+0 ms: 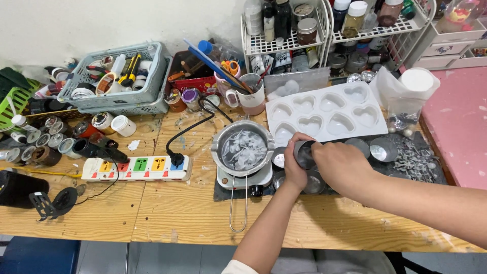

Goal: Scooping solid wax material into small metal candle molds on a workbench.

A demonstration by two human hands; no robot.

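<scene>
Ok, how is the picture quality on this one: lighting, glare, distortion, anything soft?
Head view: even indoor light with soft shadows; bright sheen on the white heart mould and glints on the metal pot; wide-angle bending curves the wooden table edge and tilts the wire rack; left hand and right hand around the small metal tin look sharp enough.

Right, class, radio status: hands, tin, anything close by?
Left hand grips small metal tin. Right hand at its rim. Melting pot close alongside, heart mould behind.
</scene>
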